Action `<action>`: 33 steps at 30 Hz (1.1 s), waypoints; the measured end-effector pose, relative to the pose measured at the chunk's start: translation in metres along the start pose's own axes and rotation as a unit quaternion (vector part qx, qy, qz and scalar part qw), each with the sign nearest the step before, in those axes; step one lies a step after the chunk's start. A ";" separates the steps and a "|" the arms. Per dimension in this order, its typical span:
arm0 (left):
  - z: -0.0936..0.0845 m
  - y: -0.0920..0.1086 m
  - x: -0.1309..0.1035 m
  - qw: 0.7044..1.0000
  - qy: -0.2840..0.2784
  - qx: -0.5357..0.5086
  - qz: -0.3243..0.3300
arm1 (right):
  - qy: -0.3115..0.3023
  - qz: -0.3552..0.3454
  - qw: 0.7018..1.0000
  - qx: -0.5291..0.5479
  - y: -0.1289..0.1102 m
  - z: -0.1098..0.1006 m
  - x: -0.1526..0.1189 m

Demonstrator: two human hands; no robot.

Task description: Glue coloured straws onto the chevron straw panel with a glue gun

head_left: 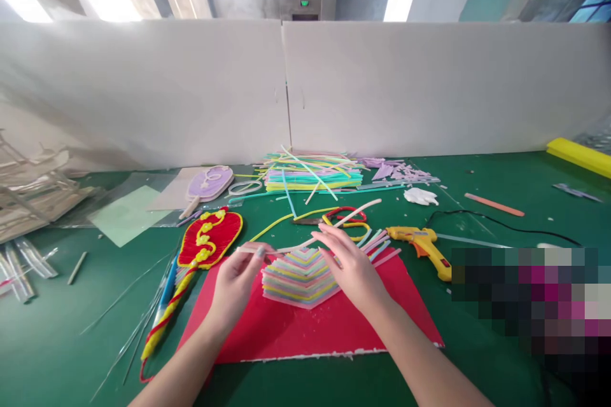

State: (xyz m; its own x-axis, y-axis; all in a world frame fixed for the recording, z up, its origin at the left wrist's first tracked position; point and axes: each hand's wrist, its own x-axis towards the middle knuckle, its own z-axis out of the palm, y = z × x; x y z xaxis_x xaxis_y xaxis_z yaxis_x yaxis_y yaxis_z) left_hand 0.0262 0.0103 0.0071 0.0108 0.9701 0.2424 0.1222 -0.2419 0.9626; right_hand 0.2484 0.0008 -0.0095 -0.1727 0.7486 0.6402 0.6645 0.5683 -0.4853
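Observation:
My left hand (238,276) pinches one end of a pale pink pipe cleaner (360,212) above the red board. The strip runs rightward and passes through the fingers of my right hand (348,264), which holds it near its middle; its free end points up to the right. Under both hands lies a chevron-shaped panel (303,286) of pastel strips in pink, yellow, green and lilac, flat on the red board (286,340). My right hand partly covers the panel's right side. Loose pastel ends (379,245) stick out beyond that hand.
Scissors (346,216) with red and yellow handles lie behind my hands. A yellow glue gun (424,248) is at the right. On the left lies a red and yellow fan (210,238), with a lilac fan (209,183) behind it. Bundled pipe cleaners (310,179) lie by the white partition (405,89).

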 end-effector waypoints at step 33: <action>-0.003 -0.013 0.005 0.984 -0.051 -0.125 -0.115 | -0.008 0.189 0.922 0.338 -0.009 -0.011 0.008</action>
State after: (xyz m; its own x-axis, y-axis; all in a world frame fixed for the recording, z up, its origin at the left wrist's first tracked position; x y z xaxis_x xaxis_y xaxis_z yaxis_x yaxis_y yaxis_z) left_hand 0.0215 0.0182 -0.0035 0.1131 0.9935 0.0132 -0.1142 -0.0002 0.9935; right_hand 0.2487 -0.0023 0.0068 -0.0353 0.9388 0.3428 0.0759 0.3445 -0.9357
